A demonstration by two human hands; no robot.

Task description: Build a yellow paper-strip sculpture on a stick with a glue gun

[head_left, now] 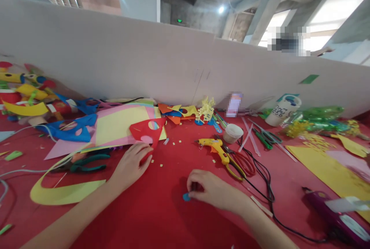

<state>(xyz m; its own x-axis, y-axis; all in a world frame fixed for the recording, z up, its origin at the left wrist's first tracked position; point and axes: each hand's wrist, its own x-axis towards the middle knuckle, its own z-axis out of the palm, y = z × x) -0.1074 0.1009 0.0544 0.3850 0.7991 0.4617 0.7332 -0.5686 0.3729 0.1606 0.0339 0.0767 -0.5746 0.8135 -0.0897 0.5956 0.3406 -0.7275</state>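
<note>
My right hand (206,187) is low over the red tabletop, thumb and fingers pinched on a small round blue piece (186,197) whose edge sticks out to the left. Whether anything else is inside that pinch is hidden. To the left, my left hand (131,162) is close to the lower edge of a red mask-shaped cutout (148,131) with an eye hole. Its fingers are loosely bent, with a gap between them and the thumb. Ahead of my right hand lie a yellow glue gun (215,147) and scissors (237,168).
Dark green pliers (89,163) and a curved yellow strip (63,195) lie left, near a blue mask cutout (72,127). A white cup (232,132) stands behind the glue gun. A purple glue gun (332,214) and its black cord lie right. A white partition (144,56) closes the back.
</note>
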